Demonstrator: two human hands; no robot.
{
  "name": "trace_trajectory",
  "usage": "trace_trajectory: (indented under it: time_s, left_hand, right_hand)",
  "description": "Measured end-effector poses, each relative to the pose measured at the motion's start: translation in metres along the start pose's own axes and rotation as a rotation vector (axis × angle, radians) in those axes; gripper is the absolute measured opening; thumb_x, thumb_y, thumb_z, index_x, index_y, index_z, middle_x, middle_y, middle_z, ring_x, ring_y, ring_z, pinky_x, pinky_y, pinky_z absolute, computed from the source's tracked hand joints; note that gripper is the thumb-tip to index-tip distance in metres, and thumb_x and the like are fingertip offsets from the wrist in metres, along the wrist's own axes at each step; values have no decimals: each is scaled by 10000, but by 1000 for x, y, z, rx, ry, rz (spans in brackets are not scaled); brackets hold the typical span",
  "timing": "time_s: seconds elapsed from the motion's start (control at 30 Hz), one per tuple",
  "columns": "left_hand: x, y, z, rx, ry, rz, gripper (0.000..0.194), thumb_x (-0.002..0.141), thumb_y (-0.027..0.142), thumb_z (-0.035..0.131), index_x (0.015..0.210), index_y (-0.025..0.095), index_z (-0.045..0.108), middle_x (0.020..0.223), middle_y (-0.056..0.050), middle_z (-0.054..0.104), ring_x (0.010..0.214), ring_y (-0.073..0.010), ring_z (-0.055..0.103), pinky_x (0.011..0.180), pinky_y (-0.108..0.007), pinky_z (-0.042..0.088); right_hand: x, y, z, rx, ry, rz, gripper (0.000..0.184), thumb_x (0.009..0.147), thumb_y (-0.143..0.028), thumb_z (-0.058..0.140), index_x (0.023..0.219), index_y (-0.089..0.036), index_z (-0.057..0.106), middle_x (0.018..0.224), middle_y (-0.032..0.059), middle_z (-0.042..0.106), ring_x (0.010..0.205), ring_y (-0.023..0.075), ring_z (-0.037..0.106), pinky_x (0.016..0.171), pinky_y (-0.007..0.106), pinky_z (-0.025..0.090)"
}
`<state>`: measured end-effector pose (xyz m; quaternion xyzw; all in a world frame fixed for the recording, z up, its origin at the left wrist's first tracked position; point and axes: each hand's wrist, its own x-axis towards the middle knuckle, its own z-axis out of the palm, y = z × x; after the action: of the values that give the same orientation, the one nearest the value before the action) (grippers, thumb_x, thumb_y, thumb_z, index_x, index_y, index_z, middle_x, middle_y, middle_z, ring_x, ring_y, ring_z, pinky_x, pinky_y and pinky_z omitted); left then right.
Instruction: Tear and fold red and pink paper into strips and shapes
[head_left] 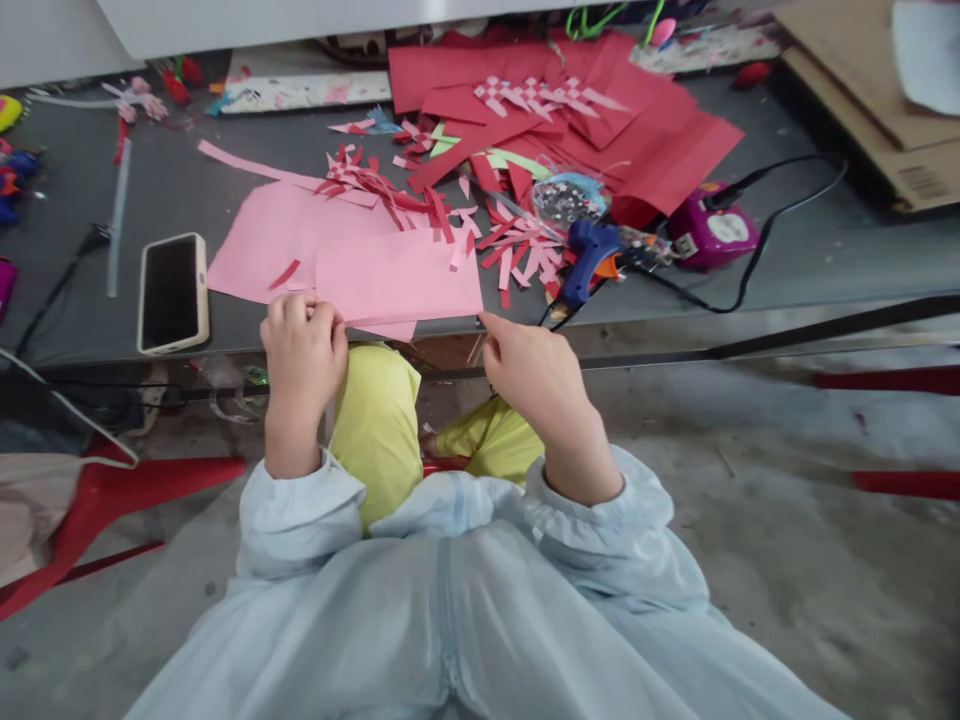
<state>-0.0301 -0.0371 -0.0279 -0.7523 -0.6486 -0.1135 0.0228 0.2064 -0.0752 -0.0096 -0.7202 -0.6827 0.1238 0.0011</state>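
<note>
A pink sheet of paper (397, 270) lies along the table's front edge, its near side folded into a narrow strip. At the left end of that fold, my left hand (304, 335) is closed on the paper with bent fingers. My right hand (532, 360) pinches the right corner between thumb and forefinger, the other fingers curled under. Beneath the sheet is a larger pink paper (259, 240) with a rounded outline. Small red and pink paper strips (375, 190) are scattered just beyond, some touching the sheet's far edge.
A phone (173, 293) lies left of the paper. On the right are a blue glue gun (590, 262), a dish of small beads (570, 198) and a purple box (714, 228) with a black cable. Red paper sheets (660, 135) pile up behind; cardboard (870, 110) sits far right.
</note>
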Motion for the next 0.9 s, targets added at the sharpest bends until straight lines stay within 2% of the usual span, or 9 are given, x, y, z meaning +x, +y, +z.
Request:
trace_trajectory:
  time_s: [0.1, 0.23, 0.37, 0.47, 0.53, 0.6, 0.67, 0.77, 0.9]
  left_hand:
    - [2, -4, -14, -44, 4, 48, 178, 927, 232, 494, 981, 205, 661, 1203, -155, 638, 1268, -340, 519, 1037, -473, 417]
    - [3, -3, -43, -132, 74, 61, 141, 938, 241, 489, 966, 255, 626, 1124, -99, 665, 1218, -288, 561, 1084, -444, 408]
    - [3, 5, -70, -172, 195, 134, 111, 944, 226, 505, 949, 263, 610, 1034, -45, 685, 1117, -238, 600, 1093, -407, 421]
    - [5, 13, -86, -187, 288, 178, 83, 934, 219, 555, 958, 241, 632, 1010, -18, 693, 1096, -224, 609, 1046, -401, 454]
    - [6, 20, -95, -262, 374, 241, 38, 895, 216, 626, 904, 239, 655, 937, -5, 706, 993, -211, 639, 929, -360, 493]
    - [5, 27, -103, -364, 409, 242, 78, 867, 172, 661, 888, 244, 682, 920, 1, 727, 928, -192, 664, 853, -331, 501]
    - [3, 34, -109, -478, 452, 278, 137, 811, 104, 695, 869, 228, 700, 900, 8, 744, 875, -179, 682, 807, -317, 507]
    - [-3, 40, -110, -594, 401, 322, 180, 805, 64, 694, 851, 238, 709, 852, 38, 743, 811, -145, 683, 763, -282, 526]
    - [-7, 35, -98, -717, 410, 286, 153, 854, 123, 684, 855, 270, 725, 864, 28, 749, 842, -168, 691, 784, -310, 537]
  right_hand:
    - [-7, 2, -1, 72, 75, -81, 488, 979, -194, 374, 1406, -162, 607, 1080, 126, 769, 941, 257, 703, 736, 323, 461]
    - [-14, 3, -8, 185, 255, -179, 468, 1001, -224, 365, 1388, -150, 616, 1032, 116, 722, 937, 229, 656, 821, 320, 488]
    - [-13, 2, -14, 232, 458, -323, 435, 1021, -255, 379, 1349, -122, 631, 1136, 158, 655, 1045, 237, 602, 976, 368, 474]
    - [-7, 1, -17, 257, 560, -443, 403, 1028, -280, 397, 1346, -155, 610, 1246, 166, 608, 1115, 252, 572, 1039, 440, 448]
    - [-4, -1, -19, 300, 650, -524, 378, 1023, -309, 439, 1338, -175, 600, 1275, 164, 601, 1130, 269, 567, 1040, 478, 446]
    - [-1, -3, -24, 347, 727, -598, 360, 1018, -330, 476, 1328, -192, 597, 1276, 156, 610, 1148, 280, 568, 1039, 495, 447]
    - [0, -5, -30, 375, 763, -632, 352, 1022, -347, 485, 1332, -216, 589, 1294, 143, 614, 1177, 285, 566, 1046, 503, 442]
    - [0, -7, -39, 391, 788, -663, 333, 1026, -361, 491, 1314, -234, 600, 1275, 128, 642, 1168, 278, 579, 1034, 496, 450]
    - [2, -8, -44, 376, 774, -733, 238, 1013, -305, 539, 1168, -190, 677, 1074, 107, 730, 1031, 244, 627, 947, 420, 494]
